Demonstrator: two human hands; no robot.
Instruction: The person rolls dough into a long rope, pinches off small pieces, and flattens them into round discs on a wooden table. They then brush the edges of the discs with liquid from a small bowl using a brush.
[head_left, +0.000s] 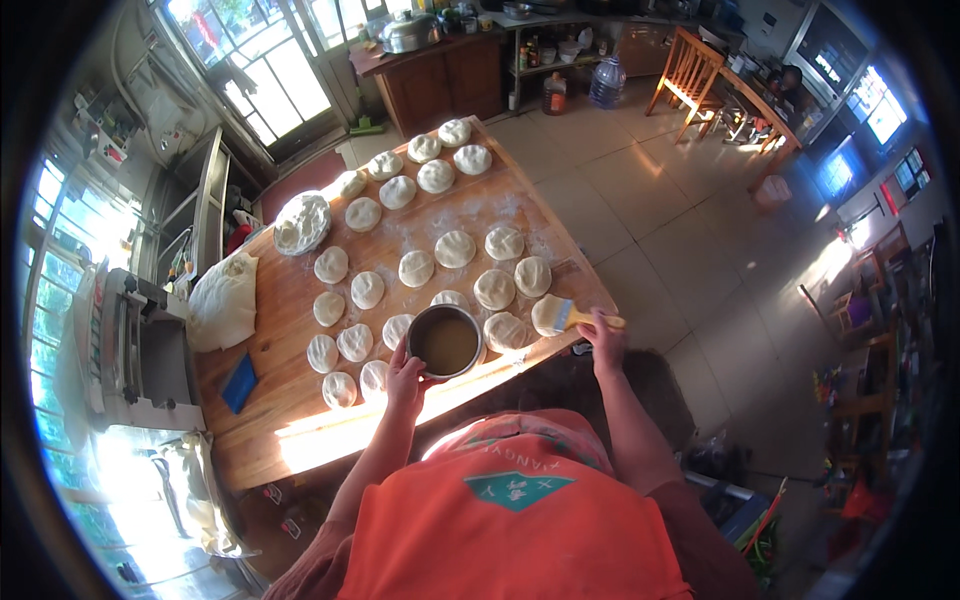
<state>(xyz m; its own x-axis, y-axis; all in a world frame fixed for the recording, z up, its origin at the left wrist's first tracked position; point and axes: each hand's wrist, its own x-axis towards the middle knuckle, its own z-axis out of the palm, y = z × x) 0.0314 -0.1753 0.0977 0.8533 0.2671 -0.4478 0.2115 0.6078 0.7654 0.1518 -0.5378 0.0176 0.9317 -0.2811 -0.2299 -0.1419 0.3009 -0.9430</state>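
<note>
My left hand (406, 379) grips the rim of a round metal bowl (448, 341) holding a brownish liquid, held above the near side of the wooden table (277, 405). In my right hand (602, 341) is a pastry brush (574, 317) with a wooden handle. Its bristles lie over a round piece of dough (546, 313) at the table's right corner; whether they touch cannot be made out. Several more dough rounds (495, 289) are set out in rough rows. The bowl partly covers one dough round (450, 298).
A bowl of flour (302, 223) stands at the table's left edge, near a large dough mass (225, 304) and a blue scraper (239, 383). A metal machine (150, 352) adjoins the table's left side. Beyond are a wooden chair (688, 79) and a water bottle (607, 81). A person sits far right.
</note>
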